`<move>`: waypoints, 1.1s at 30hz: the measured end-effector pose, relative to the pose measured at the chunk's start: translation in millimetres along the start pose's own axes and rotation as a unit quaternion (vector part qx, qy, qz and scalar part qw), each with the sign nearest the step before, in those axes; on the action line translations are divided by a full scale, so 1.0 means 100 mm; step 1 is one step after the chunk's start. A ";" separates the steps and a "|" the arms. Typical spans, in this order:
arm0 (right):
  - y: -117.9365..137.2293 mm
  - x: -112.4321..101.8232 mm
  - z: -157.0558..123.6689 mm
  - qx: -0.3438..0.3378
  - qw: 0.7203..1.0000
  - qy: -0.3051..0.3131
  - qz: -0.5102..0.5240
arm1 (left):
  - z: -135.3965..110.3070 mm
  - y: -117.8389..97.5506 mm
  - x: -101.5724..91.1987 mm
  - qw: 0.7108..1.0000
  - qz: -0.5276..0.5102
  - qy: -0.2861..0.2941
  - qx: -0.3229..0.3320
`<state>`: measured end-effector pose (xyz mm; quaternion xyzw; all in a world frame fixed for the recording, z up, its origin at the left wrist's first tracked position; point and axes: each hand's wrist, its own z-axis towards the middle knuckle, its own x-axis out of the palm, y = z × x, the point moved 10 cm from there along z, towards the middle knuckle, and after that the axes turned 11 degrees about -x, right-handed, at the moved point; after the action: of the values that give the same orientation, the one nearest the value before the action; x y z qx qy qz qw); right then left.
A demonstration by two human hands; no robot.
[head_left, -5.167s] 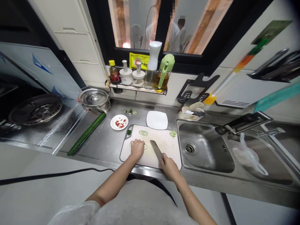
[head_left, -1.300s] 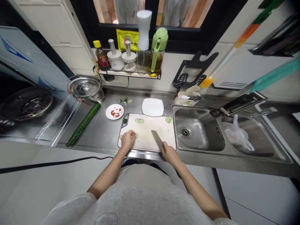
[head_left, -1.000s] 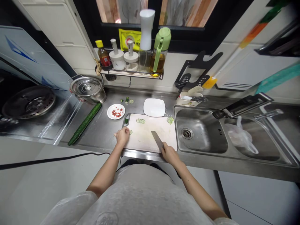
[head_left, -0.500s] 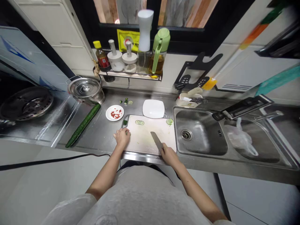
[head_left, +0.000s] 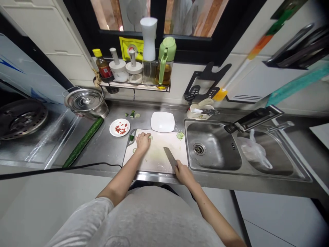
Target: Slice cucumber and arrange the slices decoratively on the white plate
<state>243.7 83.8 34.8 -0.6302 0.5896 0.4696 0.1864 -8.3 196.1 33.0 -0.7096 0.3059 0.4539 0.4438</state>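
My left hand [head_left: 143,142] reaches over the upper left of the white cutting board [head_left: 156,156]. Its fingers curl down on the cucumber slices [head_left: 150,138], mostly hiding them. Another cucumber slice [head_left: 134,150] lies beside the left wrist. By the board's front right part, my right hand [head_left: 183,172] is closed round the handle of a kitchen knife [head_left: 170,157], whose blade lies low over the board, pointing away from me. Several thin cucumber slices [head_left: 180,136] are heaped in the board's far right corner. A dark green cucumber piece [head_left: 131,137] sits at the board's handle end.
A white square plate [head_left: 162,122] stands behind the board. To the left are a plate with red bits [head_left: 119,127], a whole cucumber [head_left: 83,142] and a lidded steel pot [head_left: 86,103]. Cucumber scraps [head_left: 132,114] lie behind. The sink [head_left: 213,145] is on the right.
My left hand has moved from the board's left edge onto the row of cucumber slices. A slice now lies where it was. My right hand still holds the knife; the view has shifted slightly.
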 end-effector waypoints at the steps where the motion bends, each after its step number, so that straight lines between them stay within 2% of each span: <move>1: -0.02 0.01 0.00 0.002 1.000 0.002 0.000 | 0.01 -0.03 0.02 1.000 0.010 0.003 0.011; 6: -0.06 0.01 -0.02 0.008 1.000 0.006 -0.001 | -0.01 -0.13 0.04 0.998 0.032 -0.004 0.052; 11: -0.05 0.00 -0.02 0.008 1.000 0.011 -0.002 | -0.05 -0.13 -0.04 0.999 0.009 -0.005 0.039; 14: 0.00 -0.02 -0.01 0.000 1.000 0.009 0.001 | -0.09 -0.02 -0.05 0.999 -0.037 0.037 -0.006; 17: 0.07 -0.04 0.00 -0.015 1.000 0.006 -0.002 | -0.21 0.15 0.03 0.990 -0.079 0.102 -0.049; 21: 0.19 -0.03 -0.01 -0.023 0.999 0.020 -0.025 | -0.43 0.27 0.15 0.985 -0.066 0.152 -0.050; 26: 0.43 0.01 -0.04 -0.063 0.995 0.035 -0.073 | -0.51 0.32 0.15 0.992 -0.034 0.121 -0.016; 33: 0.68 0.00 0.02 -0.100 0.988 0.044 -0.113 | -0.49 0.42 0.17 0.993 -0.033 0.111 -0.021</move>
<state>180.6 69.2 55.4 -0.7280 0.4725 0.4742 0.1480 -18.0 133.1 12.0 -0.7745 0.3204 0.3635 0.4066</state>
